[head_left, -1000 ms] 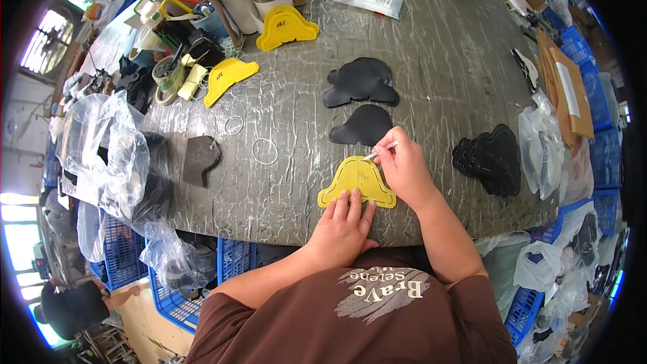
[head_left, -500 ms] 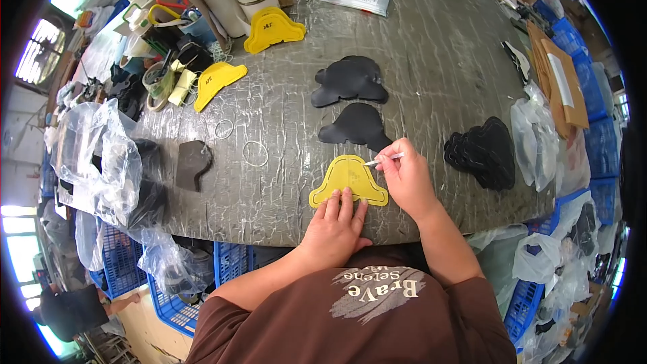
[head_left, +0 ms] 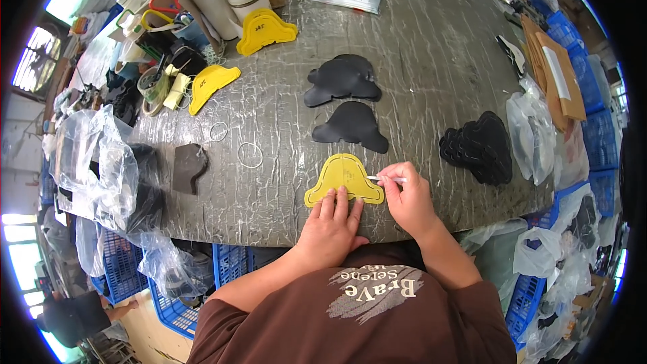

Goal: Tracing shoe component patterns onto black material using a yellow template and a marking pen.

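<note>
Lying on the table [head_left: 269, 104], yellow template [head_left: 342, 174] overlapped along its lower edge by left hand [head_left: 329, 229], fingers [head_left: 327, 207] slightly parted, pale pen [head_left: 373, 178] pinched in right hand [head_left: 410, 203], tip at template's right side.

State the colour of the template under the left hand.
The template is yellow; see the head view.

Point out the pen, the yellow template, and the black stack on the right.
Pen [head_left: 373, 178]: head view, on the shaft near its tip.
Yellow template [head_left: 342, 174]: head view, on its flat middle.
Black stack [head_left: 480, 149]: head view, around its middle.
</note>
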Demonstrator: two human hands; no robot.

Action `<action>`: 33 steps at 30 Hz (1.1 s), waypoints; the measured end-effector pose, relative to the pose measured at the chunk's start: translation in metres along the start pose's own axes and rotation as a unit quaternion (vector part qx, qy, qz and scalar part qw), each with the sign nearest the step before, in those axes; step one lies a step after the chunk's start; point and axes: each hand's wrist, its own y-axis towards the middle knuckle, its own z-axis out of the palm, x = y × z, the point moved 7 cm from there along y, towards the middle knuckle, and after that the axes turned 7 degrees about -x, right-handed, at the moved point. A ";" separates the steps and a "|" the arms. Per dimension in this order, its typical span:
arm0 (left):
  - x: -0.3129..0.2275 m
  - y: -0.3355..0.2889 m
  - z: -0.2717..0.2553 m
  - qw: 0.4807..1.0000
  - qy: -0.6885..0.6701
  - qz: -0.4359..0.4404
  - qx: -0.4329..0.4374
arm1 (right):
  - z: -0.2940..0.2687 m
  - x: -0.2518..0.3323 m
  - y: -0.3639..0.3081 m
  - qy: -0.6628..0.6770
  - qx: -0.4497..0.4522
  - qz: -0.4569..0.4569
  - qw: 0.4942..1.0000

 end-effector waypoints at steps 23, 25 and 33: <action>-0.001 0.000 -0.002 1.000 0.009 0.006 -0.007 | -0.026 0.001 -0.029 -0.005 -0.016 0.020 1.000; -0.001 0.000 -0.001 1.000 0.010 0.005 -0.007 | -0.026 0.007 -0.032 -0.033 -0.007 -0.003 0.999; 0.000 0.002 -0.004 1.000 0.009 0.007 -0.014 | -0.019 0.035 -0.038 -0.069 -0.001 -0.084 0.994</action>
